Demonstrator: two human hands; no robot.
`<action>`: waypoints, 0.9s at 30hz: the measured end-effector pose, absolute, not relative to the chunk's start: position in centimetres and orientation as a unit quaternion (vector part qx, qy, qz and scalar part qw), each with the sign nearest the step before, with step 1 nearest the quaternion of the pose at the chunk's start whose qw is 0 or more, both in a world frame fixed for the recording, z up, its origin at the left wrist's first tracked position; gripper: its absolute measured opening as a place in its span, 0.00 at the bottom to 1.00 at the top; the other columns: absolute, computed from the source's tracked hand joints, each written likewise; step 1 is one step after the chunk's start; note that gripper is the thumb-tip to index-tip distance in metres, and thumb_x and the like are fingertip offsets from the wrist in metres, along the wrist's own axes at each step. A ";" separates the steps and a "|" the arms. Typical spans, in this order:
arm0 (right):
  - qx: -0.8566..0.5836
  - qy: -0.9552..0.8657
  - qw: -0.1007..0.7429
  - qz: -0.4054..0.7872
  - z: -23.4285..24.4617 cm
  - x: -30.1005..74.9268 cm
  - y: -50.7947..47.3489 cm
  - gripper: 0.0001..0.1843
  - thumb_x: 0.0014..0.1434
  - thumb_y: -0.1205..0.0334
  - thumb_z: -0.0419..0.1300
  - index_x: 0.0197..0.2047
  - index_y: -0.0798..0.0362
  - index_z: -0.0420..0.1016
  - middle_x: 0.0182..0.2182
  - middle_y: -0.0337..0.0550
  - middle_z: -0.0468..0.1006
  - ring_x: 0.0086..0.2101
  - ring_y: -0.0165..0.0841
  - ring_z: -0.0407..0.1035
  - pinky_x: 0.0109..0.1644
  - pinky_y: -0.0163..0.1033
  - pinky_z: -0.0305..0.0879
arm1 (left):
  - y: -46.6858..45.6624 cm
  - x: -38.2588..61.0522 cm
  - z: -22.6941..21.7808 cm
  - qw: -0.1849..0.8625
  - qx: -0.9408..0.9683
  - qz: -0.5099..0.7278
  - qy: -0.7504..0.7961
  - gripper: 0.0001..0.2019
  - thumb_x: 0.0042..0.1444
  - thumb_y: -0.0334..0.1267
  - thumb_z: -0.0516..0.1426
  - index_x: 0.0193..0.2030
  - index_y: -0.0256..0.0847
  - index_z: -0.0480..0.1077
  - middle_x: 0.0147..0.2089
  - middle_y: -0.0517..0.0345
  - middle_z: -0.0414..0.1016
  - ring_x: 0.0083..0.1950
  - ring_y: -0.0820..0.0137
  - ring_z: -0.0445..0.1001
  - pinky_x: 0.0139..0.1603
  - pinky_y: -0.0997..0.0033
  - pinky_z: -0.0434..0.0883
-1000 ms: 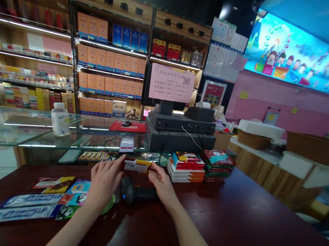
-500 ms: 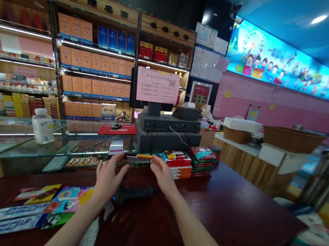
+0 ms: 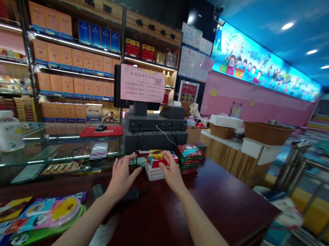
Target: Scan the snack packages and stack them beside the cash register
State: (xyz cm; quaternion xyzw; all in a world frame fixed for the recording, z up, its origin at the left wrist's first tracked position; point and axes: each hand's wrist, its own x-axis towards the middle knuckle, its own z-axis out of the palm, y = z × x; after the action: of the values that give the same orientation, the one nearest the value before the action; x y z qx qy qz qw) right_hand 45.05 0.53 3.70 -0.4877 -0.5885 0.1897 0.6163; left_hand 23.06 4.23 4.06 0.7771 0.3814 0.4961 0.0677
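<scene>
A thin, flat red-and-yellow snack packet (image 3: pixel 146 153) spans the gap between my hands, seen nearly edge-on. At its dark-red left end are the fingertips of my left hand (image 3: pixel 121 177). My right hand (image 3: pixel 173 177) pinches the yellow end, just over a stack of red-and-white packets (image 3: pixel 156 174); whether the packet touches the stack I cannot tell. Beside that stack lies a pile of red-and-green packets (image 3: pixel 190 159). Below my left hand is a dark handheld scanner (image 3: pixel 132 196), partly hidden by the wrist.
A cash register (image 3: pixel 156 126) with a pink sign stands behind the stacks. Colourful flat packages (image 3: pixel 46 216) lie at the front left of the dark counter (image 3: pixel 200 212). The glass display case (image 3: pixel 36 161) bears a plastic bottle (image 3: pixel 8 131) at left.
Both hands have carried the snack packet rightward, to the red-and-white stack. My view has turned right, so the shelves and register sit further left.
</scene>
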 end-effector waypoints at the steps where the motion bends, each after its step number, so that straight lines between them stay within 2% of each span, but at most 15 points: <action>1: -0.497 -0.593 0.608 0.179 3.7 45.7 0.5 0.33 0.60 0.58 0.58 0.68 0.49 0.59 0.66 0.55 0.67 0.66 0.41 0.61 0.67 0.53 0.59 | 4.4 23.7 3.9 0.070 0.782 0.494 0.373 0.19 0.58 0.40 0.59 0.56 0.46 0.65 0.59 0.52 0.75 0.62 0.57 0.71 0.70 0.41 0.55; 6: -0.548 -0.613 0.562 0.092 3.2 48.7 0.8 0.38 0.60 0.61 0.58 0.72 0.48 0.54 0.65 0.53 0.67 0.65 0.39 0.62 0.69 0.52 0.55 | 5.7 26.7 3.2 0.092 0.798 0.486 0.343 0.23 0.57 0.38 0.60 0.59 0.44 0.63 0.61 0.49 0.73 0.61 0.57 0.69 0.64 0.47 0.64; 12: -0.614 -0.628 0.477 0.035 2.8 50.6 1.3 0.42 0.60 0.62 0.57 0.75 0.55 0.48 0.65 0.58 0.67 0.64 0.41 0.61 0.68 0.51 0.56 | 7.3 29.2 2.7 0.120 0.805 0.471 0.341 0.25 0.54 0.37 0.60 0.60 0.43 0.63 0.61 0.48 0.71 0.61 0.56 0.69 0.63 0.48 0.65; 16: -0.641 -0.629 0.440 0.010 2.6 51.2 1.8 0.41 0.61 0.62 0.57 0.75 0.54 0.48 0.65 0.55 0.66 0.63 0.42 0.60 0.68 0.51 0.56 | 8.1 30.4 2.2 0.116 0.810 0.462 0.342 0.25 0.54 0.37 0.60 0.59 0.44 0.63 0.61 0.49 0.72 0.61 0.56 0.69 0.63 0.48 0.65; 22: -0.651 -0.640 0.406 -0.036 2.1 51.8 2.8 0.42 0.61 0.61 0.58 0.74 0.58 0.48 0.66 0.56 0.64 0.62 0.45 0.58 0.68 0.51 0.55 | 8.5 31.3 1.2 0.105 0.817 0.453 0.340 0.24 0.55 0.37 0.60 0.59 0.43 0.62 0.60 0.49 0.72 0.61 0.57 0.69 0.63 0.49 0.65; 27: -0.672 -0.634 0.378 -0.067 1.8 51.8 2.9 0.43 0.61 0.58 0.59 0.75 0.54 0.48 0.67 0.53 0.64 0.61 0.48 0.58 0.65 0.55 0.58 | 8.6 31.5 0.7 0.095 0.822 0.448 0.339 0.24 0.56 0.39 0.59 0.59 0.43 0.63 0.61 0.47 0.72 0.61 0.57 0.68 0.64 0.47 0.63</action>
State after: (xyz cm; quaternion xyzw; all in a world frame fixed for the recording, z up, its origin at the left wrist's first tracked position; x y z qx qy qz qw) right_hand 51.80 2.91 1.80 -0.6716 -0.6335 -0.0672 0.3783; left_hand 31.53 8.62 0.71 0.8217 0.3385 0.4485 0.0951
